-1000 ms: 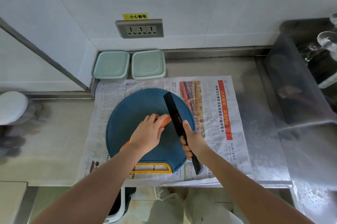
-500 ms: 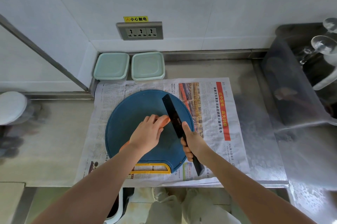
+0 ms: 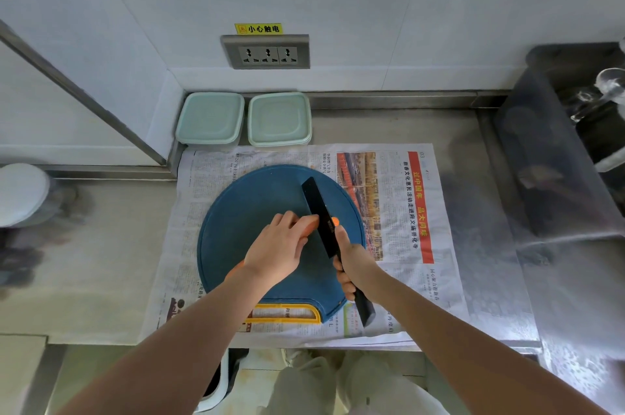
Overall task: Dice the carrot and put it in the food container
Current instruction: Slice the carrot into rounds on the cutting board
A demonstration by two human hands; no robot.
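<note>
The carrot [image 3: 308, 224] is pinned on the blue cutting board [image 3: 236, 211] under the curled fingers of the left hand [image 3: 277, 249], its tip pointed toward 2 o'clock. The knife [image 3: 319, 211] is gripped by its handle in the right hand [image 3: 355, 257], its black blade laid across the carrot near the tip. A lidded food container [image 3: 209, 120] and a second container [image 3: 279, 120] are set side by side on the counter [image 3: 389, 123], at 12 o'clock from the board.

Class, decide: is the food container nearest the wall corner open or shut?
Shut: the food container has its pale green lid fully on; contents hidden.
</note>
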